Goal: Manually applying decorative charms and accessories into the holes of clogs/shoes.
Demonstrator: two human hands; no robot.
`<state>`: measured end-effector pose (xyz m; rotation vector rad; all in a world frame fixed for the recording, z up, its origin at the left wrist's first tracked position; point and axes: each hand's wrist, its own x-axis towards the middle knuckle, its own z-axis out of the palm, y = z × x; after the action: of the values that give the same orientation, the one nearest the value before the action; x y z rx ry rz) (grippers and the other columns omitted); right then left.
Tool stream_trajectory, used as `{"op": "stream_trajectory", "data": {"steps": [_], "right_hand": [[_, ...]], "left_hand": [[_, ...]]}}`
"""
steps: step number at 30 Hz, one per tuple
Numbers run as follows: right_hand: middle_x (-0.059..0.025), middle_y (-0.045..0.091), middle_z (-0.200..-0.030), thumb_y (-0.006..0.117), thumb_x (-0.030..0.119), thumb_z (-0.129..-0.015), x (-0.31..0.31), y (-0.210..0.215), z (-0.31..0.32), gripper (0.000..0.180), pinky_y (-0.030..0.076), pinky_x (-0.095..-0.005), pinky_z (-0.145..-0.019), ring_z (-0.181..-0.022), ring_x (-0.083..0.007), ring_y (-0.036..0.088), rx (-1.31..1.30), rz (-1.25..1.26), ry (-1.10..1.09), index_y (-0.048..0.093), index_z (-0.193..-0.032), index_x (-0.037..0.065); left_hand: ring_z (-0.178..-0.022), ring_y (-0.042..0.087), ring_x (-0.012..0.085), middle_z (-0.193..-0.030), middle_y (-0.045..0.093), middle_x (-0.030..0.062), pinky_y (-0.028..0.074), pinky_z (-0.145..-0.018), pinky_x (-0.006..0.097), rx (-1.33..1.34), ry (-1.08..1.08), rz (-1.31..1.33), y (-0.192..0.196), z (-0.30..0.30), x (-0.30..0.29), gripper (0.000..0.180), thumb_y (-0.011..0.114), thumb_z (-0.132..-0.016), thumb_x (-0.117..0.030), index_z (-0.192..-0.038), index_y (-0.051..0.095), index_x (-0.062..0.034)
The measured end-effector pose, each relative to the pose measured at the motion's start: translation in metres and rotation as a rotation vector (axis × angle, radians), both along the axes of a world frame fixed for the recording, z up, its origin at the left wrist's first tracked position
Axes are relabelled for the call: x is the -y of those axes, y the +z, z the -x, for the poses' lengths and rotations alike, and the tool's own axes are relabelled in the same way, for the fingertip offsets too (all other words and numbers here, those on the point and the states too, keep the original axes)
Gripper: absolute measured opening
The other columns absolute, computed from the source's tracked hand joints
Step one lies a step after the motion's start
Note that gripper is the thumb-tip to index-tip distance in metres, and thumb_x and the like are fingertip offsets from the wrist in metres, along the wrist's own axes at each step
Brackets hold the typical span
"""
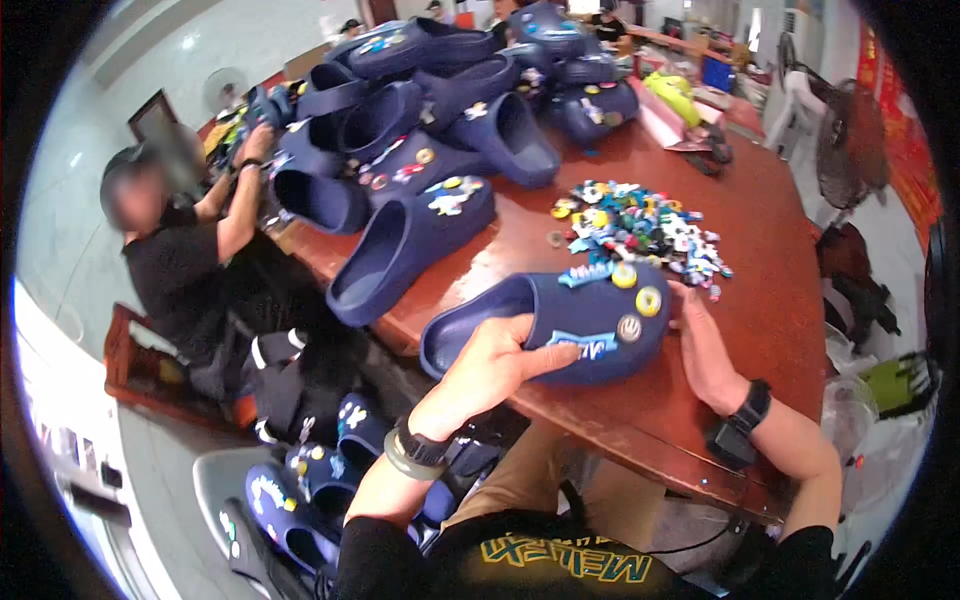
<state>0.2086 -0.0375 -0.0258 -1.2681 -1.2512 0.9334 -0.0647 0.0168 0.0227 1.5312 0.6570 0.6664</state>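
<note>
Nearest the viewer, the left hand (490, 365) clasps the side of a navy clog (545, 325), thumb lying across its toe; the right hand (705, 345) presses flat against the toe end. The clog rests on its side at the near edge of a reddish-brown wooden table (770, 300). Just beyond lies a heap of small coloured charms (640, 230). Farther back, a pile of navy clogs (440, 110) covers the tabletop. At left, a seated person in black (185, 270) handles another clog. More clogs (310, 490) sit on the grey floor below.
</note>
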Motion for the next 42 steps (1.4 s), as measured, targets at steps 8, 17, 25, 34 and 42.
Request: {"op": "stream_trajectory", "data": {"steps": [8,17,25,34,42], "right_hand": [[-0.0063,0.051,-0.134,0.035,0.033,-0.104,0.016,-0.013,-0.061,0.045,0.030,-0.0323,-0.107,-0.126,-0.0184,0.045,-0.079,-0.052,0.145,0.047,-0.136,0.002],[-0.0016,0.051,-0.107,0.038,0.030,-0.104,0.027,-0.008,-0.044,0.033,0.032,-0.0286,-0.095,-0.101,-0.0144,0.045,0.046,0.009,0.228,0.054,-0.116,0.004],[0.0006,0.048,-0.100,0.045,0.017,-0.101,0.038,0.011,-0.026,0.015,0.033,-0.0232,-0.091,-0.099,-0.0091,0.043,-0.050,0.071,0.327,0.054,-0.106,0.006],[0.0010,0.046,-0.108,0.047,0.011,-0.099,0.039,0.011,-0.033,0.012,0.034,-0.0227,-0.093,-0.101,-0.0082,0.045,0.086,0.030,0.321,0.054,-0.107,0.005],[-0.0004,0.049,-0.106,0.051,0.008,-0.096,0.034,0.013,-0.021,0.014,0.039,-0.0214,-0.080,-0.091,-0.0061,0.045,0.240,0.002,0.359,0.056,-0.109,0.006]], "left_hand": [[-0.092,0.059,0.0080,-0.105,0.066,0.0014,0.048,-0.084,0.026,0.438,0.529,-0.138,0.012,0.054,0.051,0.033,0.067,-0.091,-0.020,-0.117,0.061,0.0002],[-0.074,0.053,0.0050,-0.086,0.063,-0.0004,0.044,-0.063,0.022,-0.279,1.263,-0.564,0.025,0.168,0.170,0.021,0.063,-0.092,-0.021,-0.096,0.063,-0.0002],[-0.089,0.063,0.0146,-0.100,0.067,0.0071,0.051,-0.081,0.027,-0.126,1.664,-0.190,-0.022,0.262,0.243,0.024,0.057,-0.094,-0.014,-0.110,0.063,0.0033],[-0.099,0.064,0.0307,-0.104,0.065,0.0253,0.048,-0.085,0.037,-1.214,1.542,-0.084,-0.051,0.282,0.217,0.042,0.063,-0.089,-0.026,-0.115,0.057,0.0068],[-0.074,0.065,0.0286,-0.086,0.069,0.0172,0.048,-0.067,0.036,-1.116,1.501,-0.479,0.032,0.180,0.228,0.019,0.063,-0.088,-0.012,-0.101,0.064,0.0024]]}}
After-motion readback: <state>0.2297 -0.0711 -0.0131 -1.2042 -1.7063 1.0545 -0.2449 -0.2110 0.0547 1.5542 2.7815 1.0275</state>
